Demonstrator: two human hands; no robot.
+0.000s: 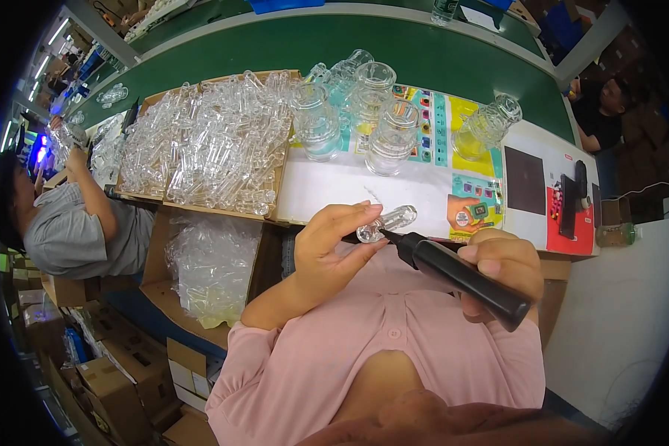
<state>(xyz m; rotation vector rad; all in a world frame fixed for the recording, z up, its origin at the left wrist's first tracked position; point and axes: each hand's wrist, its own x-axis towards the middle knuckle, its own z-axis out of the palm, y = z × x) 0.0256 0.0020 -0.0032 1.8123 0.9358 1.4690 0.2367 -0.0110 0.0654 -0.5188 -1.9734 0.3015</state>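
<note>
My left hand (328, 249) is closed around a small clear tube-like part (400, 217), its round end turned toward me. In my right hand (504, 267) is a black squeeze bottle (464, 279) with a narrow nozzle. The nozzle's tip touches or nearly touches the round end of the clear part; I cannot tell which. Beyond my hands, several larger clear vessels with wide rims stand on the printed sheet, among them a front vessel (394, 137). Another clear vessel (487, 126) leans over farther right.
An open cardboard box (273, 212) heaped with clear parts stands at the left of the green table (453, 56). Below it, a carton (253, 275) holds clear plastic bags. Dark items lie on a red sheet (561, 239) at right. A person (89, 238) works at far left, another (606, 111) at right.
</note>
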